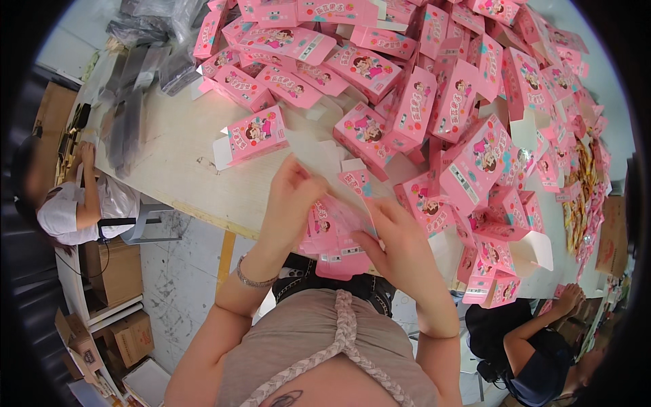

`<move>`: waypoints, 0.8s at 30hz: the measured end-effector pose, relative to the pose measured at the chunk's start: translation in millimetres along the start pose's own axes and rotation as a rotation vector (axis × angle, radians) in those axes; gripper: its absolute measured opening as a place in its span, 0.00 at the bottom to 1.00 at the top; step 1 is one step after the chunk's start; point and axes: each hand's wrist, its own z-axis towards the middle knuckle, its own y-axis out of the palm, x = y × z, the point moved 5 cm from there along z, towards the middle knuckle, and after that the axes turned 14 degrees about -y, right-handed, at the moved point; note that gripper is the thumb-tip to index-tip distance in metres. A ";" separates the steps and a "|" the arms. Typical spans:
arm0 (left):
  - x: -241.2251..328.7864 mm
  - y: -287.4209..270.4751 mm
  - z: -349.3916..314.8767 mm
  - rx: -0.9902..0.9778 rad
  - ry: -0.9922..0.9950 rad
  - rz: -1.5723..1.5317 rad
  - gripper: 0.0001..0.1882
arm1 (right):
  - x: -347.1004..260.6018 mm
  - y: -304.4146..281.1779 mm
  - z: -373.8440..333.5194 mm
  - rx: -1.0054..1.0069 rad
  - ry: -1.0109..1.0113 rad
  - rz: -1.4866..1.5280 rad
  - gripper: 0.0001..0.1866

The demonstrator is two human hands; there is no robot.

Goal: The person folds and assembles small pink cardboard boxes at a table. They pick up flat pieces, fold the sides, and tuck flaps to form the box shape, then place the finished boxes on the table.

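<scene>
Between my hands, over the table's near edge, is a partly folded pink carton (357,182) with printed cartoon figures. My left hand (293,200) is closed at its left side, the fingertips bent inward and partly hidden. On the other side my right hand (395,237) grips the carton between thumb and fingers. Just below, above my lap, several flat pink cartons (333,261) lie overlapped. A formed pink box (258,136) with an open white end flap rests on the table beyond my left hand.
A large heap of formed pink boxes (413,102) covers the table's (183,180) far and right parts. Clear plastic packaging (135,95) lies at the far left. Gold-coloured packets (583,197) are at the far right. One person sits at each side; cardboard boxes (129,336) fill shelves lower left.
</scene>
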 end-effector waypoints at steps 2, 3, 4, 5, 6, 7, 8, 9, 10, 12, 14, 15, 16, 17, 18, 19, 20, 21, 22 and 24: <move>5.7 17.4 -0.5 -0.067 -0.026 -0.071 0.26 | 0.0 5.6 9.0 0.119 -0.028 0.078 0.40; 11.9 26.8 -2.0 -0.102 -0.040 -0.107 0.27 | 3.2 4.0 11.1 0.186 -0.001 0.133 0.43; 18.8 28.5 -7.7 -0.151 -0.030 -0.116 0.31 | 5.9 3.1 11.9 0.252 0.025 0.190 0.46; 22.2 34.1 -15.9 -0.204 -0.042 -0.200 0.31 | 10.6 1.7 12.0 0.323 0.087 0.272 0.47; 24.4 40.6 -25.2 -0.257 -0.054 -0.285 0.32 | 15.5 1.1 11.6 0.394 0.149 0.354 0.47; 25.3 45.8 -29.6 -0.310 -0.065 -0.370 0.33 | 19.0 1.9 11.6 0.454 0.110 0.379 0.46; 23.3 45.8 -28.9 -0.218 0.070 -0.044 0.36 | 25.8 4.8 9.2 0.514 0.076 0.400 0.45; 21.4 45.5 -28.4 -0.088 0.199 0.275 0.39 | 26.7 4.1 8.1 0.536 0.020 0.401 0.40; 17.8 47.5 -37.9 -0.050 0.192 0.365 0.40 | 27.2 4.0 6.6 0.557 -0.035 0.403 0.36; 19.8 50.5 -42.1 -0.085 0.050 0.288 0.39 | 36.2 9.8 -1.1 0.477 -0.055 0.422 0.29; 15.1 43.2 -38.5 -0.094 0.142 0.500 0.35 | 36.9 8.3 -0.4 0.494 -0.121 0.393 0.23; 13.4 42.5 -38.5 -0.097 0.187 0.607 0.33 | 35.7 3.8 4.6 0.552 -0.176 0.353 0.20; 11.6 42.0 -39.1 -0.091 0.145 0.585 0.33 | 32.2 1.1 7.7 0.623 -0.182 0.434 0.18; 11.5 42.2 -39.7 -0.087 0.104 0.561 0.32 | 28.7 -1.9 11.0 0.693 -0.191 0.511 0.16; 10.7 42.2 -39.6 -0.083 0.062 0.538 0.31 | 22.8 -3.4 15.7 0.774 -0.148 0.712 0.14; 14.3 43.5 -40.0 -0.055 0.141 0.586 0.32 | 22.7 -5.0 17.1 0.751 -0.113 0.790 0.12; 16.9 45.2 -41.4 -0.024 0.221 0.633 0.33 | 22.2 -5.5 18.7 0.727 -0.078 0.870 0.10; 19.4 46.9 -42.9 0.008 0.301 0.680 0.33 | 21.7 -6.1 19.2 0.708 -0.040 0.946 0.07; 19.3 46.5 -43.8 0.007 0.371 0.621 0.34 | 24.6 -9.0 16.8 0.610 -0.009 0.879 0.07; 18.1 43.9 -44.7 0.005 0.511 0.503 0.36 | 14.4 -17.3 20.0 0.517 0.006 0.769 0.09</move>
